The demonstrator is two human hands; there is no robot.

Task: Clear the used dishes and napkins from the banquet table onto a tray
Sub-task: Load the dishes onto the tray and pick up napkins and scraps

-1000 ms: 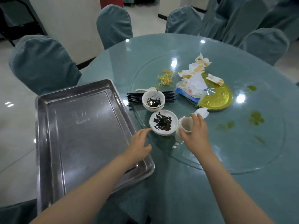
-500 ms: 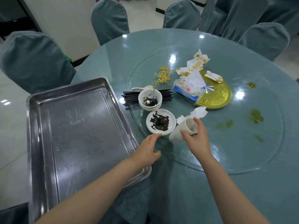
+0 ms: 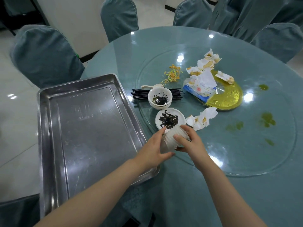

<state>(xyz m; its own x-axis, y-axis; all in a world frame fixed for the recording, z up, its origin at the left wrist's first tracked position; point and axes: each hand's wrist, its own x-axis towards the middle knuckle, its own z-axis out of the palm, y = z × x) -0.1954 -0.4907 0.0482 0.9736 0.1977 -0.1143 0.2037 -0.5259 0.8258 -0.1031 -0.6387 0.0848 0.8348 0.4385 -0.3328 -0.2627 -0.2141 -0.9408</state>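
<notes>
A stack of white cups lies tilted between both hands, just right of the steel tray. My left hand grips its lower end and my right hand curls over its upper end. Behind them sits a white saucer smeared with dark sauce, then a white bowl with dark sauce. Black chopsticks and a white spoon lie behind the bowl. Crumpled napkins lie right of the saucer. More stained napkins rest near the gold plate.
A blue tissue pack lies on the gold plate's left edge. Orange and green food scraps and green spills mark the glass turntable. Covered chairs ring the round table. The tray overhangs the table's left edge.
My right hand lifted the cup stack off the table and tipped it toward the tray. My left hand came up from the tray's rim and took hold of the stack's other end.
</notes>
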